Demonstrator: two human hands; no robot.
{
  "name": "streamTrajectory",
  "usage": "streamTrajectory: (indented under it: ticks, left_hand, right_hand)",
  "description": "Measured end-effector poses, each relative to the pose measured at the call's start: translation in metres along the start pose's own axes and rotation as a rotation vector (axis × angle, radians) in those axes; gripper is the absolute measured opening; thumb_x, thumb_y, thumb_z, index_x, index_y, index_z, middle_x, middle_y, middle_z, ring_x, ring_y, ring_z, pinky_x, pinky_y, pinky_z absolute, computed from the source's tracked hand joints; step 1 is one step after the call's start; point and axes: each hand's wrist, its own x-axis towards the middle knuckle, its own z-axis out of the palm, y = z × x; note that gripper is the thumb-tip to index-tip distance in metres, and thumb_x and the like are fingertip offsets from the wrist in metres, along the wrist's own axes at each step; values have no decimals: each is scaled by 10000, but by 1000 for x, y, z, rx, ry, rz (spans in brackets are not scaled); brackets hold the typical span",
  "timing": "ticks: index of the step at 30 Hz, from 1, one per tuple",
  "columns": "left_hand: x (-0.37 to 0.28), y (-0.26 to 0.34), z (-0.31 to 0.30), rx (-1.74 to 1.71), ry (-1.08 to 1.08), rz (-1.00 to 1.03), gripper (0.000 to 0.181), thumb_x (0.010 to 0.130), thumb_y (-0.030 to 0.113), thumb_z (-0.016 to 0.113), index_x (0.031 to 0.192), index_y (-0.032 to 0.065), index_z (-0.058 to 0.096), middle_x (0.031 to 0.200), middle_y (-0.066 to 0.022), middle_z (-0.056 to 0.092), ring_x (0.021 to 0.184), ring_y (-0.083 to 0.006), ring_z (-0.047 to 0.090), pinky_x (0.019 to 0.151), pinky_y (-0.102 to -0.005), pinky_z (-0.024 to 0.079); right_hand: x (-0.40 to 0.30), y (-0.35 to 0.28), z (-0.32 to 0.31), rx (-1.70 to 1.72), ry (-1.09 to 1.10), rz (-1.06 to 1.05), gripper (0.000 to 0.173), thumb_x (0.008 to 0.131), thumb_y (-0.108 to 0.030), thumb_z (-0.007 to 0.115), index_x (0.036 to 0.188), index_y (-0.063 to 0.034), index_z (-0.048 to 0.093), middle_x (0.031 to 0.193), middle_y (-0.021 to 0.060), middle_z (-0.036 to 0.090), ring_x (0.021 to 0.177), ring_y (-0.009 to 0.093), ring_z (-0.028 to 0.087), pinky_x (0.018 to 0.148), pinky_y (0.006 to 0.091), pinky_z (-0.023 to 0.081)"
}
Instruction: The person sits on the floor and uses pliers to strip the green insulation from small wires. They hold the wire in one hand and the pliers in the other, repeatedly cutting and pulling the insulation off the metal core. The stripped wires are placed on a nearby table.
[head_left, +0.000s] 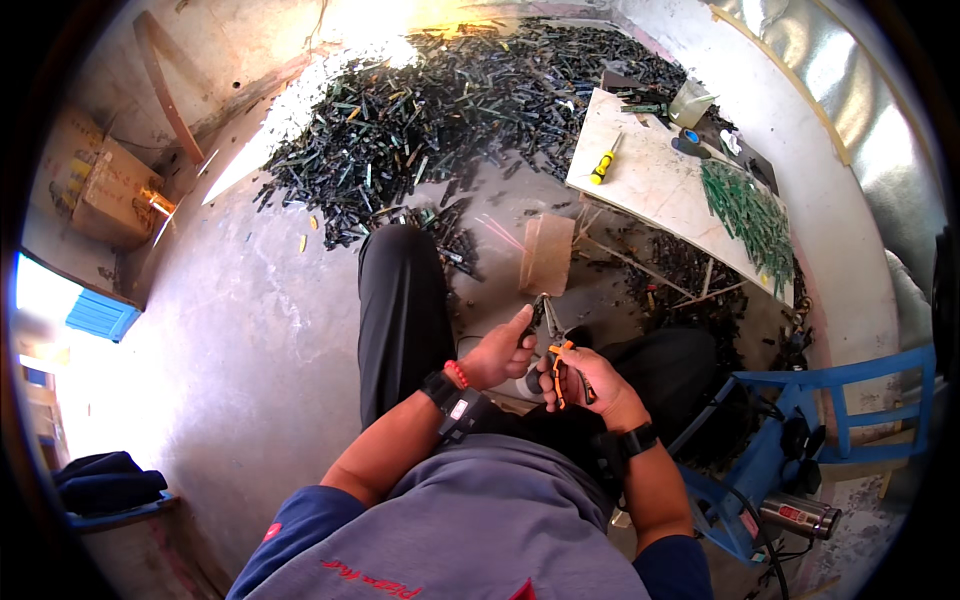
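Observation:
My left hand (495, 358), with a red bead bracelet at its wrist, holds a narrow dark piece (535, 319) upright between thumb and fingers. Long-nose pliers (556, 358) with orange and black handles are gripped in my right hand (600, 381). Their jaws point away from me and meet or nearly meet the top of the dark piece; the exact contact is too small to tell. Just beyond the jaws stands a brown cardboard box (553, 259), with thin pinkish strands (501, 231) beside it. Both hands are above my lap, between my knees.
A large heap of dark strip-like pieces (442, 112) covers the floor ahead. On a low table (645, 180) at right are a yellow screwdriver (603, 165), green strips (750, 217) and a plastic cup (688, 106). A blue chair (795, 405) and a steel flask (799, 516) stand at right.

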Motion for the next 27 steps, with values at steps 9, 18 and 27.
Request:
streamTrajectory:
  ticks: [9,18,27]
  left_hand:
    - [5,-2,-9,43,-63,-3,496,960,569,359,714,141,399,531,75,240,405,-71,193,395,-243,153]
    - [8,-7,-15,153,7,6,511,953,581,367,699,139,396,530,83,244,401,-61,198,395,-237,154]
    - [7,-2,-10,14,12,-20,510,955,555,398,639,156,362,509,82,195,397,-65,157,394,-242,132]
  right_hand:
    - [3,7,9,64,83,-56,334,919,-326,528,980,-3,587,788,127,617,643,253,620,582,386,527]
    - [15,21,5,-1590,802,-258,227,903,-204,548,887,23,540,660,161,614,595,281,635,559,392,512]
    - [7,-13,19,-802,447,28,252,946,-223,511,864,12,550,700,91,601,579,201,616,520,341,515]
